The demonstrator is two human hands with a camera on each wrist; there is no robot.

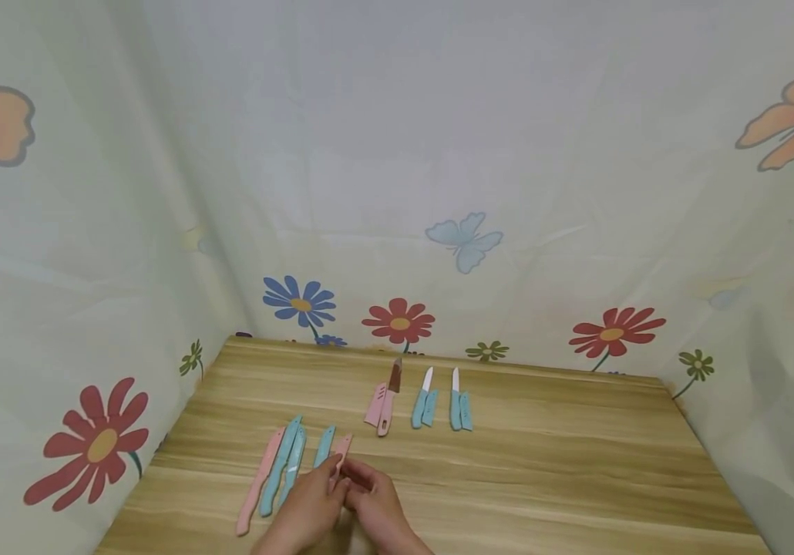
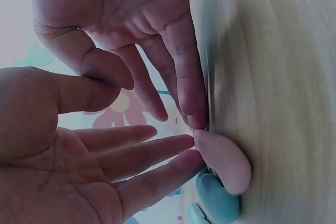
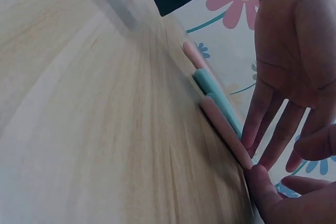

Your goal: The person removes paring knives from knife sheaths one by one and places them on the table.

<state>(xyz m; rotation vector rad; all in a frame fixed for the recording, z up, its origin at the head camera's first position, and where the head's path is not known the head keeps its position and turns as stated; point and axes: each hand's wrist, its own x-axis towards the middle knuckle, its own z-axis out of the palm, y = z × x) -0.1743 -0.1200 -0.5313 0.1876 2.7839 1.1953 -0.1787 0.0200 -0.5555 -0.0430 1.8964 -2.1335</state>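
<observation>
Hands (image 1: 308, 509) (two) touching one knife (image 1: 345, 445), three bare blades (image 1: 428, 378)

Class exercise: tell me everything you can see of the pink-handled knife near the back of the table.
The pink-handled knife has a plastic-looking handle with an elongated hole near its end, and a metallic-looking blade, reddish-brown, darker towards its tip. It is unsheathed, lying on the wood-grain table, blade pointing towards the back edge and slanting slightly right. A pink sheath lies along its left side; whether they touch is unclear. Neither the left hand nor the right hand touches it.
</observation>
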